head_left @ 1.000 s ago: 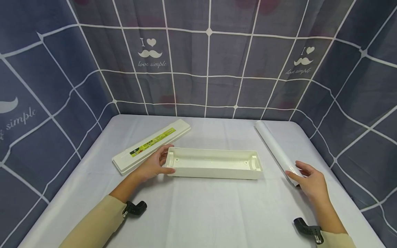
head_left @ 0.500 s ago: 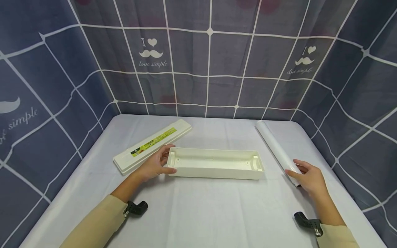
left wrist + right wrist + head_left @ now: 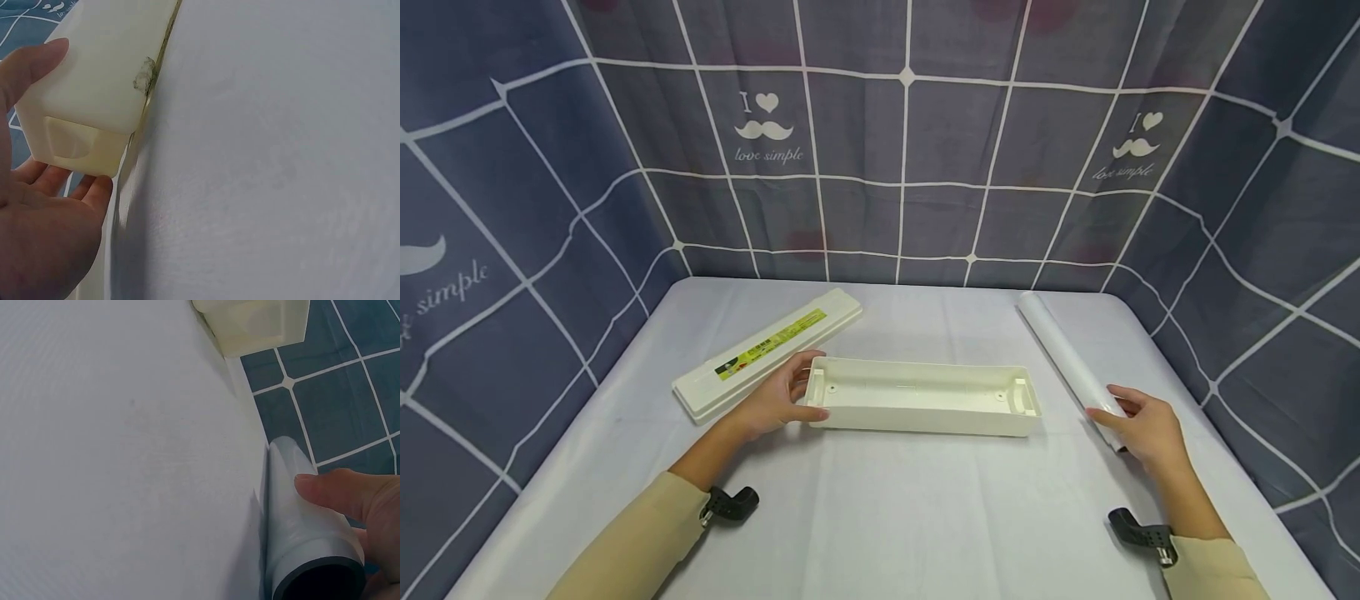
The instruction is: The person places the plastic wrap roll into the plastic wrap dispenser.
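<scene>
On roll, right hand closer.

Bare table lies open in front of the tray; the lid blocks the left, the roll the right, with clear gaps between

Lid: long cream plastic lid with a green and yellow label strip lay flat at the left rear of the table, set on a diagonal.
Table: flat top under a pale lilac-white cloth, faint crease lines across it.
Backdrop: dark blue-grey fabric curtain with a white grid pattern closed off three sides.
Print: white moustache, heart and "love simple" lettering, repeated on the curtain panels.
</scene>
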Demonstrator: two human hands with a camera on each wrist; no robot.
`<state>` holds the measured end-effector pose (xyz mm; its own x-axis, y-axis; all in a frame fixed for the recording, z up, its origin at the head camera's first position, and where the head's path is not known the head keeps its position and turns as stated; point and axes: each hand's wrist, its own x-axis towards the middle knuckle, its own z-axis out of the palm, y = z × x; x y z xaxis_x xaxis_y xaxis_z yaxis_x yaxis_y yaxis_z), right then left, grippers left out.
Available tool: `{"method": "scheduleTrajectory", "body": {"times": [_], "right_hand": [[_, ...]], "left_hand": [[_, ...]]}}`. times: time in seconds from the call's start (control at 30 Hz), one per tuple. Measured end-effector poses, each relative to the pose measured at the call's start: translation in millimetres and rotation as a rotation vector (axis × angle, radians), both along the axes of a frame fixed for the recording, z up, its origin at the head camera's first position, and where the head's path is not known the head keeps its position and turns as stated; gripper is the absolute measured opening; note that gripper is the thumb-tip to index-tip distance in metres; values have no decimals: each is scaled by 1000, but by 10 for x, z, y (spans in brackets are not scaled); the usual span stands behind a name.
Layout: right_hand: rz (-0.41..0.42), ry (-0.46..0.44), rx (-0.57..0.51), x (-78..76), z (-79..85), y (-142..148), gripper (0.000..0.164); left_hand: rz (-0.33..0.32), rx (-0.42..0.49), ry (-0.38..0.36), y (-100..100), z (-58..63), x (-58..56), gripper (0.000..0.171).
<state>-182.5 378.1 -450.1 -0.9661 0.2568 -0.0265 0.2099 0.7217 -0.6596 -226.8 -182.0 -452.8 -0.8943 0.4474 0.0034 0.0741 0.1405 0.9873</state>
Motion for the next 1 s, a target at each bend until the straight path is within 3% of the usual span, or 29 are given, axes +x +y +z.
{"method": "scheduleTrajectory", "body": {"times": [0.53, 1.0], "right_hand": [[-43, -16, -61, -16, 9, -36, 80], [-82, -43, -145, -62, 4, -48, 80]], "left_hand": [[-11, -21, 42, -9, -20, -15, 100], [-12, -45, 29, -10, 30, -10, 97]]}}
